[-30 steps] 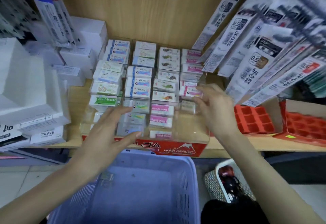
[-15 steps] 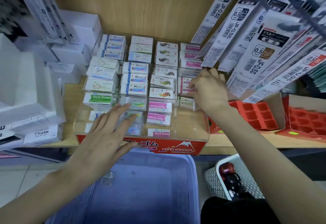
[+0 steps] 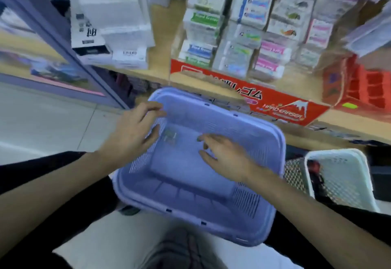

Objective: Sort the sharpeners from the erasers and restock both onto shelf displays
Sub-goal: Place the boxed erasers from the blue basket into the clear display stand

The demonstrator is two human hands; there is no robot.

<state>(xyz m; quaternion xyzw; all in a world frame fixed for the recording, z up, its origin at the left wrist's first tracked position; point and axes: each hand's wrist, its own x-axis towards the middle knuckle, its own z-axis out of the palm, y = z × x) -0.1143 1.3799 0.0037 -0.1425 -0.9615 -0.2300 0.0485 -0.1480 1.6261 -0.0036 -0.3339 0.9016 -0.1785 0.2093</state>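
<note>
Both hands have come down from the eraser display [image 3: 281, 107] at the top of the frame into the purple basket [image 3: 179, 192] in the middle, most likely to fetch what is left in it. The left hand [image 3: 133, 135] and the right hand [image 3: 226, 158] have loose, spread fingers and hold nothing I can see. One small clear thing [image 3: 169, 136], too blurry to name, lies on the basket floor between them, just beside the left hand's fingertips.

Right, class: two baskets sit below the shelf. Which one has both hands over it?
The purple basket in the middle: left hand and right hand both hover above its inside. The white basket to its right has no hand near.
</note>
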